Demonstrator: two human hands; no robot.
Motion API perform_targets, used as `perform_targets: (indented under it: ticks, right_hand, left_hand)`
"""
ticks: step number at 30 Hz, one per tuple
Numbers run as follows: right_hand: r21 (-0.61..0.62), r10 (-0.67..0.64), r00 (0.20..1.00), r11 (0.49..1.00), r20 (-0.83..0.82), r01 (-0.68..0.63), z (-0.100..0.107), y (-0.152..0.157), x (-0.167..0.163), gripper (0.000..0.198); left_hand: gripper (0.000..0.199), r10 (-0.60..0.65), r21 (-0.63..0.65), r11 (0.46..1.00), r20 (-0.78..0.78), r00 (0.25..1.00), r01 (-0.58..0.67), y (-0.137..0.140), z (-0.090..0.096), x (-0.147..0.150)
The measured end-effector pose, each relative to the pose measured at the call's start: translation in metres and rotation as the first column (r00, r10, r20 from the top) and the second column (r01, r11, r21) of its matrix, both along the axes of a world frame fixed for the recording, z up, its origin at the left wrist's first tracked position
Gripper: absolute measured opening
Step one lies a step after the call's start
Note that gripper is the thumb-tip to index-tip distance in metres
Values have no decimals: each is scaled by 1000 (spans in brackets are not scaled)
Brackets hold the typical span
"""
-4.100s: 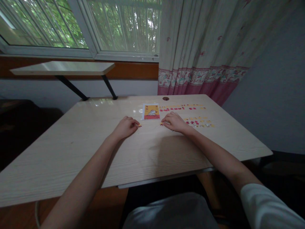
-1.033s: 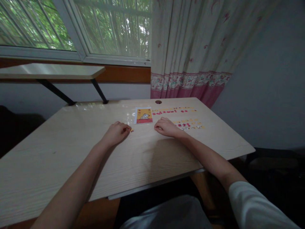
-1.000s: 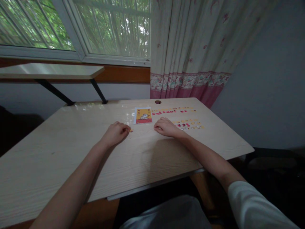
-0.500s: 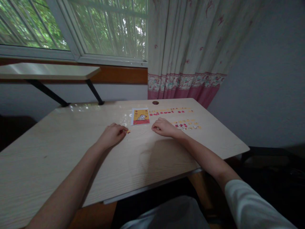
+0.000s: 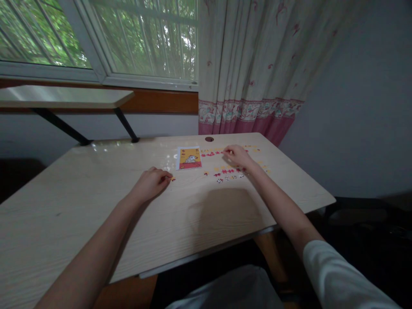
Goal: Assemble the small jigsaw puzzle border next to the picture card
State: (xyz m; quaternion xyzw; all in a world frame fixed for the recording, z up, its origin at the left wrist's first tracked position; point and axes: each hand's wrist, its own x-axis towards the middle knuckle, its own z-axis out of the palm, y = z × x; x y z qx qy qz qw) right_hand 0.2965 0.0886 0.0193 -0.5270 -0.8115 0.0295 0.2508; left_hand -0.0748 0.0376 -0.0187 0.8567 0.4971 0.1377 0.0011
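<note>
My left hand (image 5: 152, 182) rests on the table, thumb and forefinger closed on a small yellow and red puzzle piece (image 5: 173, 179). Right of it lies a picture card (image 5: 189, 158) with a white cartoon animal on a yellow and red ground. My right hand (image 5: 237, 156) is over the far rows of pieces, its fingers pinched together; whether anything is between them is too small to tell. Red puzzle pieces (image 5: 210, 154) run left of those fingertips. Nearer me are more rows, with red pieces (image 5: 228, 171) and white ones (image 5: 226, 178); my right hand and forearm hide part of them.
The pale wooden table (image 5: 135, 231) stands against the wall below a window. A raised shelf (image 5: 71, 98) on black brackets is at the back left. Behind the table hangs a patterned curtain (image 5: 244, 64). Near the back edge is a round cable hole (image 5: 209, 139).
My right hand has moved right and away from me, from beside the card to the far rows, uncovering some nearer pieces. My left hand has stayed in place with its puzzle piece.
</note>
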Motion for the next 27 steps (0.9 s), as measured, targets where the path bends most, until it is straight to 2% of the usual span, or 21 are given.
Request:
perform_targets:
  ticks: [2, 3, 4, 6, 8, 10, 13, 17, 22, 27]
  right_hand:
    - [-9, -201, 979, 980, -11, 201, 3, 11, 29, 28]
    - [-17, -310, 951, 950, 7, 310, 3, 15, 45, 31]
    - [-32, -412, 911, 910, 31, 413, 2, 17, 61, 34]
    - [-75, -587, 799, 798, 130, 598, -4, 19, 90, 37]
    - [-101, -633, 753, 749, 181, 654, -12, 19, 110, 38]
    - [-127, -642, 729, 724, 235, 678, -20, 18, 121, 41]
    - [-152, -611, 722, 720, 323, 677, -28, 20, 124, 42]
    - [-140, -568, 735, 748, 370, 649, -31, 22, 116, 40]
    - [-158, -523, 793, 795, 314, 586, -28, 26, 109, 27]
    - [-234, -515, 823, 792, 240, 564, -28, 34, 111, 18]
  left_hand:
    - [36, -1, 6, 1000, 3, 1000, 1, -1, 1, 1]
    - [36, -4, 8, 1000, 7, 1000, 4, -1, 1, 1]
    - [35, -5, 10, 1000, 11, 1000, 5, -1, 2, 1]
    - [34, -11, 8, 1000, 17, 1000, 11, -1, 2, 2]
    - [34, -12, 4, 1000, 18, 1000, 12, -1, 2, 1]
    - [34, -6, 2, 1000, 16, 1000, 6, -1, 1, 1]
    - [34, 11, -2, 1000, 16, 1000, -11, -2, 2, 1]
    - [37, 29, -13, 999, 32, 999, -29, -3, 4, 2]
    - [38, 23, -9, 1000, 11, 1000, -23, -4, 5, 2]
    - [38, 19, -1, 1000, -10, 1000, -19, -4, 5, 2]
